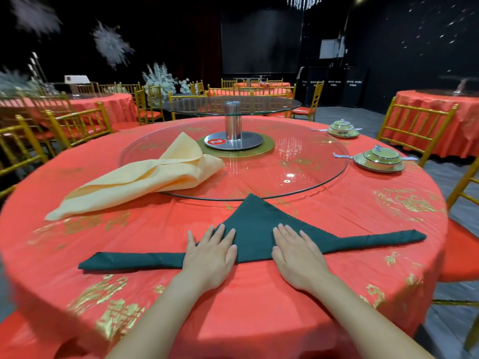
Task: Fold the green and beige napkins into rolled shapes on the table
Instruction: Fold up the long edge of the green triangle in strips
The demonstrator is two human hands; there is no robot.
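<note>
A dark green napkin point(255, 224) lies on the red tablecloth near me. Its near edge is rolled into a long tube that stretches left and right, and a flat triangle points away toward the glass turntable. My left hand point(211, 252) presses flat on the roll left of centre, fingers straight. My right hand point(298, 251) presses flat on it right of centre, fingers spread. A beige napkin point(145, 177) lies loosely folded at the left, partly on the turntable's rim and partly on the cloth.
A glass turntable point(298, 161) with a metal post and an upper glass tier fills the table's middle. Two sets of green dishes point(378, 160) stand at the far right. Gold chairs ring the round table point(350, 255), and other red tables stand beyond.
</note>
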